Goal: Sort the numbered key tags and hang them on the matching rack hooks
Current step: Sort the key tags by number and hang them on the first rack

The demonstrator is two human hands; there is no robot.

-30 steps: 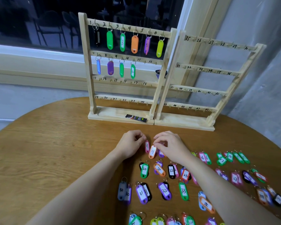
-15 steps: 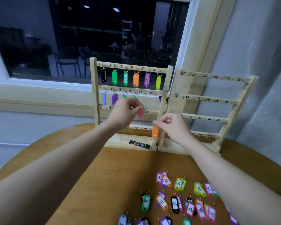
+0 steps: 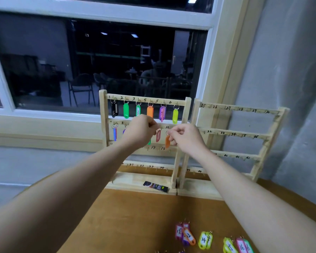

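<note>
Key tags in two places: some hung on the left rack (image 3: 187,114), others loose on the round wooden table (image 3: 135,221). Top rail, hooks 1 to 6: black tag (image 3: 114,110), green tag (image 3: 126,110), green tag marked 3 (image 3: 138,110), orange tag (image 3: 150,111), purple tag (image 3: 162,113), yellow-green tag (image 3: 175,116). Second rail: blue tag (image 3: 115,133) near 7. Left hand (image 3: 141,131) raised at that rail, fingers curled, pinching the ring of a red tag (image 3: 158,136). Right hand (image 3: 187,140) just beside it, under 12, thumb and forefinger pinching the ring of an orange tag with its body hanging down (image 3: 167,141). Whether either ring sits on a hook: cannot tell. Right rack (image 3: 263,137) touching the left, rails bare. On the left rack's base, a small black packet (image 3: 155,186). Near the table's front edge, loose tags marked 12 (image 3: 189,236), 14 (image 3: 204,240) and 16 (image 3: 242,246).
</note>
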